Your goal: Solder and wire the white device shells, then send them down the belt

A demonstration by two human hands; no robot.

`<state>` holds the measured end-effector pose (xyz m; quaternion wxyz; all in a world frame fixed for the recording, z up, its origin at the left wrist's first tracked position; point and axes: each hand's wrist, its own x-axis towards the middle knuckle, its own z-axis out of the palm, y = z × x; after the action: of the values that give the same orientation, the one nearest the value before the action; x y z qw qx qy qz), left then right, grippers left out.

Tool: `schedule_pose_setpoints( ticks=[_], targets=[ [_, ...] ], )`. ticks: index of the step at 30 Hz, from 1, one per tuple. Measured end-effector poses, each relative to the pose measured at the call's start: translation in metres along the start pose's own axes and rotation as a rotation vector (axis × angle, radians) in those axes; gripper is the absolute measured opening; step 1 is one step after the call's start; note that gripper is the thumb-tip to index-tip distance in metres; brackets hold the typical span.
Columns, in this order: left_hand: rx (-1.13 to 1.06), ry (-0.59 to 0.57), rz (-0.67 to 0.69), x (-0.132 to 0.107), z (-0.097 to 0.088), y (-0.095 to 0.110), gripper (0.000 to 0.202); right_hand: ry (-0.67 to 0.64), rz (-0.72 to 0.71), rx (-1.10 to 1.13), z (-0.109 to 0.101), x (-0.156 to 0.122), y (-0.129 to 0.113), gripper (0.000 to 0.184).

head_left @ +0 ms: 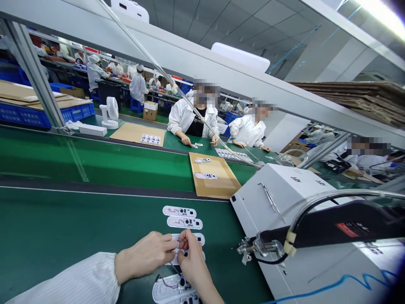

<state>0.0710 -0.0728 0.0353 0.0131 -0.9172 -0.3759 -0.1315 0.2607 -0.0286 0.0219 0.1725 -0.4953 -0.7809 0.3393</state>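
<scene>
Fig.: L hand (144,257) & R hand (193,265) pinched, fingertips meeting on white plastic panel (199,239), held item unclear, on green conveyor belt (63,228); close, steady pinch aids precision

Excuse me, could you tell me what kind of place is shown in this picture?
Most likely an electronics assembly factory. Workers in white coats and caps sit along a green conveyor belt, and the left hand and right hand work on white panels with small wires.
</scene>
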Motion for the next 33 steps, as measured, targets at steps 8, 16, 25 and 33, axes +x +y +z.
schedule_pose_setpoints(
  ticks=[8, 16, 25, 33],
  targets=[
    [-0.193, -0.084, -0.230, -0.004, -0.004, 0.013, 0.029, -0.011, 0.019, -0.054, 0.000, 0.001, -0.006, 0.014],
    [-0.688, 0.090, -0.657, -0.014, 0.001, 0.019, 0.024, -0.136, -0.041, -0.063, -0.007, 0.005, -0.010, 0.014],
    [-0.817, 0.158, -0.932, -0.004, 0.010, 0.029, 0.018, -0.204, -0.112, -0.046, -0.010, 0.002, -0.010, 0.018],
    [-0.597, 0.077, -1.015, 0.006, 0.008, 0.043, 0.017, -0.152, -0.163, 0.010, -0.007, 0.000, 0.004, 0.021]
  ],
)
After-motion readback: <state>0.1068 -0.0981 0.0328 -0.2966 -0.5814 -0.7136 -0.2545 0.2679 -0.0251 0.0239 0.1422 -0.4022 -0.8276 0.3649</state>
